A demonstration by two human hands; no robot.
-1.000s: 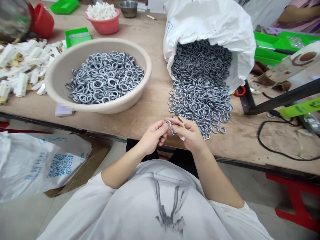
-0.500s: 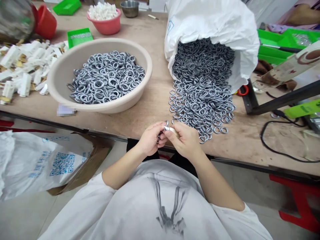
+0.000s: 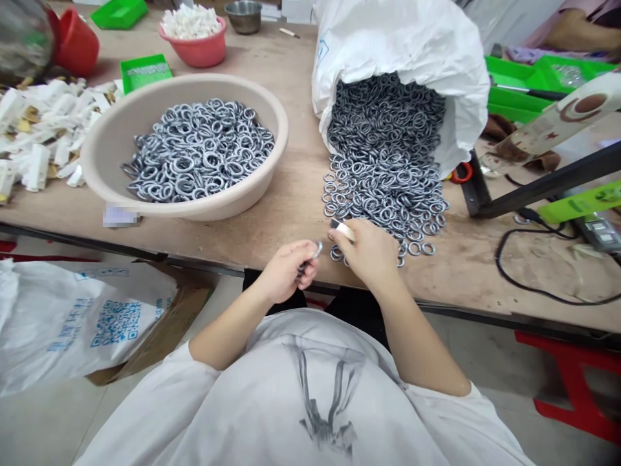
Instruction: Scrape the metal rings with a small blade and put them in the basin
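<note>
Hands (image 3: 288,270) apart, ring (image 3: 319,248) in left

Your left hand (image 3: 290,270) partly hides its ring (image 3: 319,249), your right hand (image 3: 373,254) part of a pale tool (image 3: 345,231); the top edge crops the sack (image 3: 400,42).

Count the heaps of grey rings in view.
2: one heap in the beige basin, another heap spilling from the white sack onto the table. More may be hidden inside the sack.

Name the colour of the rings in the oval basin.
The rings are silvery grey, clearest in the head view.
</note>
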